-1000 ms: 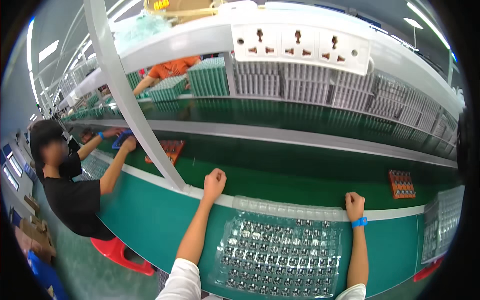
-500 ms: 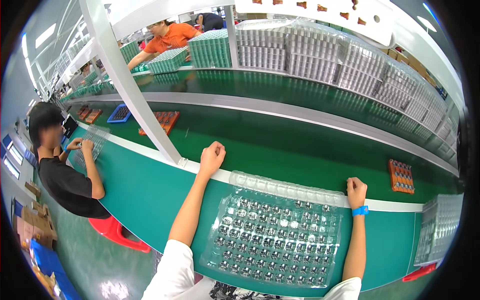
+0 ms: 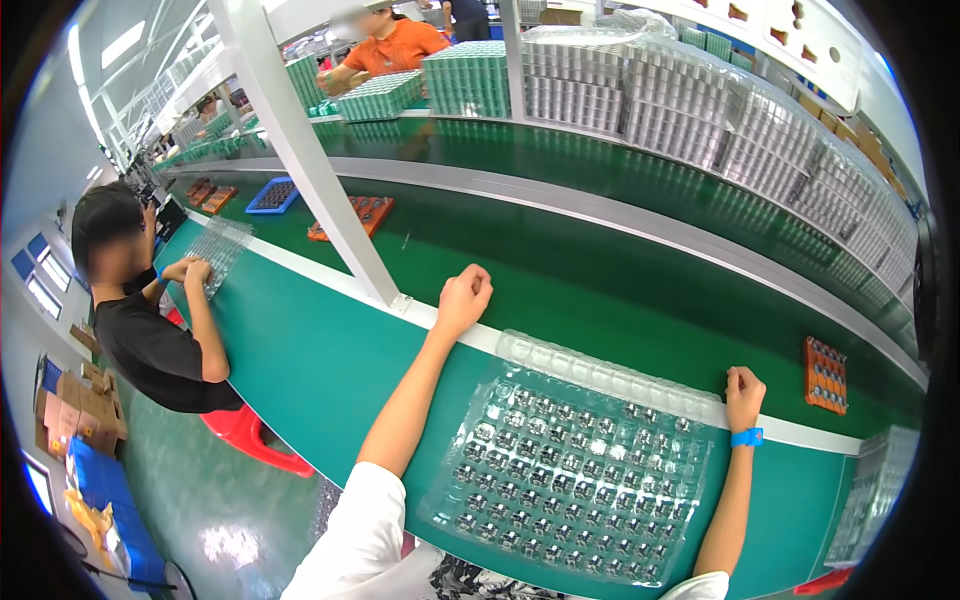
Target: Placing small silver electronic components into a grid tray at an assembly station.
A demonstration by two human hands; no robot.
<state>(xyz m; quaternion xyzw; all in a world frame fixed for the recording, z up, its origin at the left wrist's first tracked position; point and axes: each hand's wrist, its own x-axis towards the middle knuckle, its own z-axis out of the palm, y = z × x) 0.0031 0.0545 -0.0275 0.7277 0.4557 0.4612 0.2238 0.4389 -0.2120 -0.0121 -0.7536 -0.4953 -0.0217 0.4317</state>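
A clear plastic blister tray (image 3: 480, 425) lies in front of me on the green worktop. Rows of small black-and-silver parts sit in its pockets, though some pockets near the far edge hold none. My left hand (image 3: 465, 298) rests beyond the tray's far left corner, over the pale rail beside the green belt, fingers curled in loosely. My right hand (image 3: 745, 398), with a blue band at the wrist, is at the far right corner, its fingers closed too. Nothing shows in either hand, and neither touches the parts.
An orange tray of parts (image 3: 825, 375) sits on the belt at right; another orange tray (image 3: 372, 213) is behind the white post (image 3: 310, 170). Stacked clear trays (image 3: 872, 495) stand right. A co-worker in black (image 3: 150, 345) handles a clear tray at left.
The whole view has shifted, so most things appear farther right. My hands keep their closed pose beside the tray. Across the belt, the person in orange has drawn an arm up.
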